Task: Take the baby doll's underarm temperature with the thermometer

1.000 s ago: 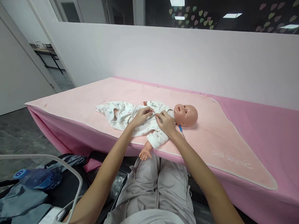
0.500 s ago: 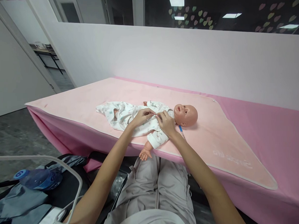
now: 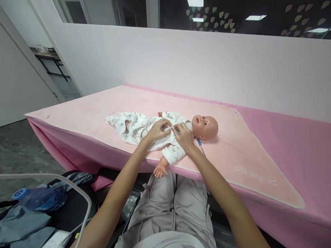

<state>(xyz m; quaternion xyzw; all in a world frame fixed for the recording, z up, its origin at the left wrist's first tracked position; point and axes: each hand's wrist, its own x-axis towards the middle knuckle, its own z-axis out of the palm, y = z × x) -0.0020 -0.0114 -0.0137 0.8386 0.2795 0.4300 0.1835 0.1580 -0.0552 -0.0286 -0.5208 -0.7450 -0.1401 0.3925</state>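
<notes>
A baby doll lies on its back on a pale pink mat, its head to the right. It wears a white patterned baby outfit. Over the doll's chest, my left hand pinches the front of the outfit with bent fingers. Close beside it on the right, my right hand also pinches the cloth, fingertips nearly meeting the left ones. A thin whitish bit of fabric shows between them; whether it is a tie or an edge I cannot tell. One doll arm hangs toward me over the table's edge.
A thin blue-and-white stick-like object lies by the doll's neck, partly behind my right wrist. Pink cloth covers the table, which meets a white wall. At lower left, a water bottle and grey cloth rest on a black chair.
My left fingers have shifted and opened slightly around the cloth, so more of the whitish fabric shows between my hands. The doll stays in place; the view has shifted a little.
</notes>
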